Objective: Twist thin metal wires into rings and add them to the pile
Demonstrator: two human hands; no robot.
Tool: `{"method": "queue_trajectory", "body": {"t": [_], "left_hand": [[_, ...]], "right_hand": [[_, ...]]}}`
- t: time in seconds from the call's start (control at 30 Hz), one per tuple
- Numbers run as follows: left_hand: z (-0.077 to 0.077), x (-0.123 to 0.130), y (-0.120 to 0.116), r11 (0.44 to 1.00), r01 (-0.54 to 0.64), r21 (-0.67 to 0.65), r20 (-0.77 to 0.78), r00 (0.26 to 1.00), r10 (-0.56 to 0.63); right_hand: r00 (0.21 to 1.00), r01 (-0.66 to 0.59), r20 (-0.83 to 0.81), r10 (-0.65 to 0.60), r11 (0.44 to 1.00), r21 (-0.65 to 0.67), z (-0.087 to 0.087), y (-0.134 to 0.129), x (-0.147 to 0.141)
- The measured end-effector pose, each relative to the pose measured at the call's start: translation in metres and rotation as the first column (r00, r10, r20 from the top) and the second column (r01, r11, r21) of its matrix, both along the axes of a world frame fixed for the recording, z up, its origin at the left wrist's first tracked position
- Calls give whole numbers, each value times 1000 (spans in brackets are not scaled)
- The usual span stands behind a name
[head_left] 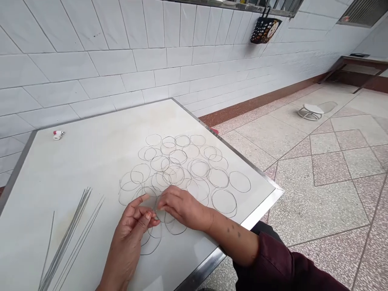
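Many thin wire rings [224, 201] lie spread and overlapping over the middle and right of the white table. My left hand [133, 228] is at the near edge of the rings, thumb and fingers pinched on a thin wire. Close beside it on the right, my right hand [182, 206] has its fingers closed near the same wire, fingertips partly hidden. How the wire runs between the hands is hard to make out against the rings. Straight wires [68, 234] lie in a bundle left of my left hand, with a few loose ones alongside.
The white table [100, 149] has a metal edge and stands by a tiled wall. Small red and white items [58, 135] sit at its far left corner. A patterned bag [264, 30] hangs on the wall. A low stool [312, 110] stands on the floor.
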State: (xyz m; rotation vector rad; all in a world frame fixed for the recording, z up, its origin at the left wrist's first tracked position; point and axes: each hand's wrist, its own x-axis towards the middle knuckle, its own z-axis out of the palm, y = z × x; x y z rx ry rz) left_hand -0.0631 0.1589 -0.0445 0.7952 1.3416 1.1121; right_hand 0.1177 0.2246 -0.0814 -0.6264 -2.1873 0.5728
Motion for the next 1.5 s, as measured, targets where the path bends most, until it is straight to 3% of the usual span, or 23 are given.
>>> {"method": "queue_trajectory", "body": {"t": [0.2, 0.4, 0.6, 0.9, 1.07, 1.27, 1.5], "left_hand": [[12, 10, -6, 1000, 10, 28, 154, 988, -14], [7, 9, -4, 1000, -13, 26, 289, 957, 5], [3, 8, -2, 998, -61, 10, 308, 950, 55], [-3, 5, -3, 1000, 10, 21, 281, 960, -15], [0, 4, -2, 998, 43, 47, 328, 943, -56], [-3, 2, 0, 1000, 0, -9, 300, 954, 3], [-2, 1, 1, 999, 33, 9, 230, 973, -34]], "right_hand": [[983, 105, -133, -130, 979, -176, -2, 1, 0], [962, 190, -136, -236, 940, -284, 2, -2, 1], [938, 227, -168, -303, 904, -362, 1, -6, -3], [899, 290, -183, -398, 854, -433, -5, -4, -6], [913, 242, -217, -344, 888, -391, -1, -1, -1], [969, 47, -223, -109, 963, -267, 2, -3, 1], [986, -6, -159, -40, 961, -276, -2, -6, 2]]}}
